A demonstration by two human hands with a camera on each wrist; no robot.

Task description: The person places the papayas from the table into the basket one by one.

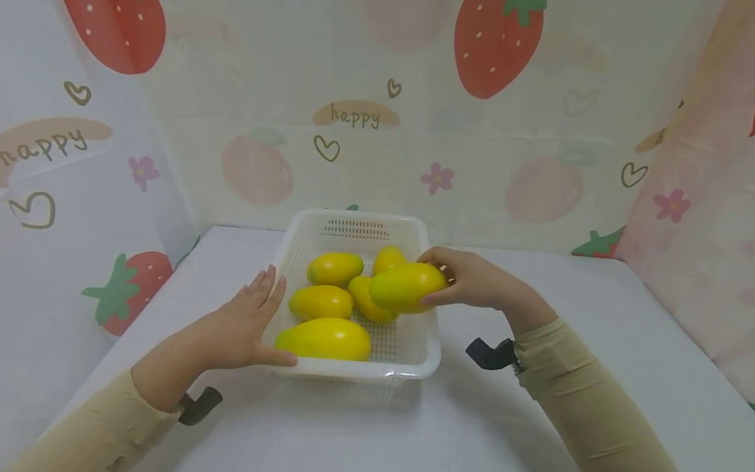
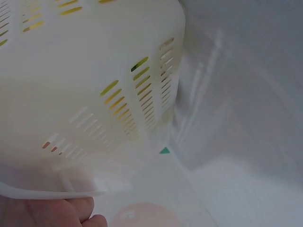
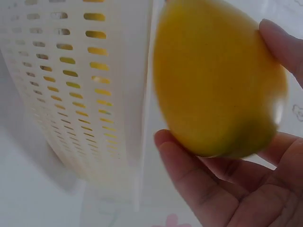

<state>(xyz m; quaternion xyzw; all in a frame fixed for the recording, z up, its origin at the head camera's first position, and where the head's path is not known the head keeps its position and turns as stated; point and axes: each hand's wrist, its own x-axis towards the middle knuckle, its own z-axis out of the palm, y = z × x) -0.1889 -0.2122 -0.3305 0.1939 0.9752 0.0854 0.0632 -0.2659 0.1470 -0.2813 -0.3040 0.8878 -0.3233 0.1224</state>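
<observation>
My right hand grips a yellow mango with a greenish end over the right side of a white plastic basket. In the right wrist view, thumb and fingers clasp the mango beside the basket's slotted wall. My left hand rests on the basket's left rim, fingers extended and thumb at the front left corner. The left wrist view shows its fingertips at the basket rim. Several more mangoes lie inside, one large mango at the front; the held one partly covers another mango.
The basket stands on a white-covered table. Behind it hangs a printed cloth with strawberries, hearts and flowers, which also closes off both sides. A dark wrist mount sits at the left sleeve, another dark mount at the right.
</observation>
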